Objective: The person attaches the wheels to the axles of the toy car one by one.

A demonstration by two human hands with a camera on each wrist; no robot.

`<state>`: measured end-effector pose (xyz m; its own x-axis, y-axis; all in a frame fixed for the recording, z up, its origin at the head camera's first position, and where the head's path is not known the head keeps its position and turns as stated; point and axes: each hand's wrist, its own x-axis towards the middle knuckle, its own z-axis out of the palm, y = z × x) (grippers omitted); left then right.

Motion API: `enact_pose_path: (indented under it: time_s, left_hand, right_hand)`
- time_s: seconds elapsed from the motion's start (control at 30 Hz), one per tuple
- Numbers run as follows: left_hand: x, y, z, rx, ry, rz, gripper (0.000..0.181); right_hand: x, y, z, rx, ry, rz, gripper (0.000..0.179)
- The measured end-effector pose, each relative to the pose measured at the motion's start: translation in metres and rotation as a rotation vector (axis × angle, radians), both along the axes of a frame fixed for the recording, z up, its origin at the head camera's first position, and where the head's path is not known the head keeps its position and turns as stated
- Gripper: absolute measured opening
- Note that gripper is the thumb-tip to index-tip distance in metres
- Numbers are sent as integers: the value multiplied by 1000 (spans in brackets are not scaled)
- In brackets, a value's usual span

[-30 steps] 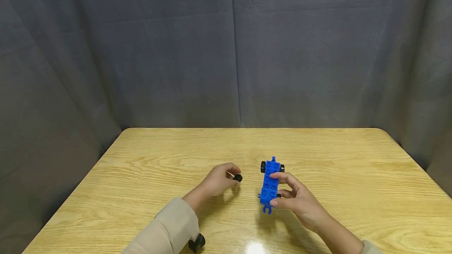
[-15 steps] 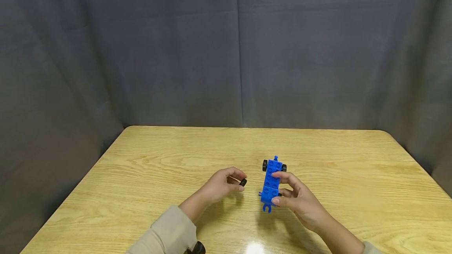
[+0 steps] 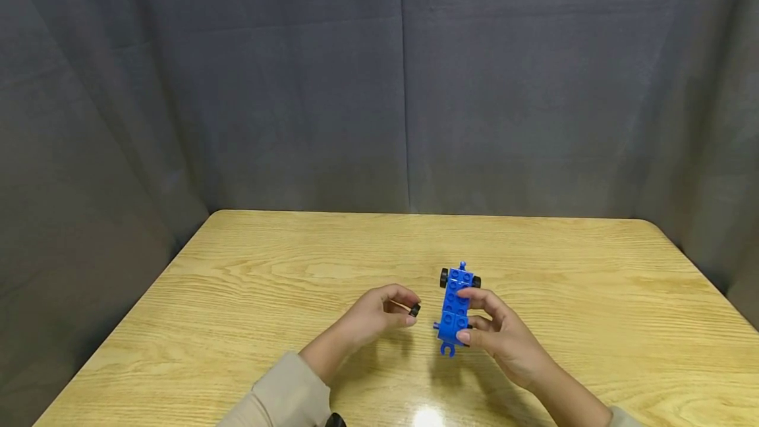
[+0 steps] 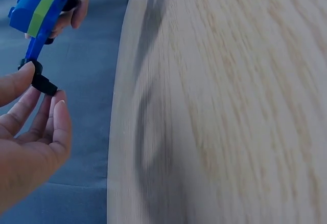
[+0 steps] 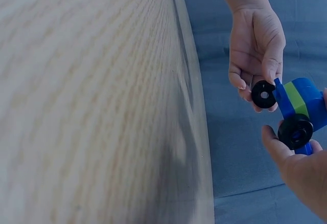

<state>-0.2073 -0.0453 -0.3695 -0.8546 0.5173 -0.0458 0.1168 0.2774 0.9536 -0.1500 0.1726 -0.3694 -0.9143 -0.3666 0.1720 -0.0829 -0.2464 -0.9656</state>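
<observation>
My left hand (image 3: 376,315) pinches a small black toy wheel (image 3: 414,310) between thumb and fingertips, just left of a blue toy car chassis (image 3: 454,305). My right hand (image 3: 504,338) grips that chassis by its right side, studs up, above the table. Black wheels sit on both sides of its far end, the left one (image 3: 444,277) in full sight. At the near left a bare blue axle peg (image 3: 436,325) sticks out towards the pinched wheel. The right wrist view shows the holed face of the pinched wheel (image 5: 257,100) and a green stripe (image 5: 295,97) across the blue body.
The wood-grain table (image 3: 284,249) spreads under both hands, with a grey curtain (image 3: 296,117) behind it. Part of a black object (image 3: 335,420) shows at the bottom edge beside the left sleeve (image 3: 290,391).
My left hand has moved right with the wheel, closer to the chassis, and the wheel has turned in its fingers. My right hand and the chassis have hardly moved.
</observation>
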Motion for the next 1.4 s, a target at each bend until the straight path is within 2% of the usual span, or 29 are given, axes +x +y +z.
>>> enact_pose_path:
  time_s: [0.37,0.53,0.97,1.17,1.4]
  left_hand:
    - [5,5,3,81,-44,-23,27]
    - [7,6,4,91,-75,-36,27]
    - [10,11,3,134,-106,-66,28]
    - [12,12,4,155,-112,-65,28]
    - [13,15,2,172,-87,-62,26]
  right_hand:
    - [0,-1,-1,-16,-21,-7,40]
    - [0,-1,0,-14,-18,9,36]
    - [0,-1,-3,-69,38,55,30]
    - [0,-1,-2,-51,15,44,27]
    - [0,-1,-2,31,27,-1,27]
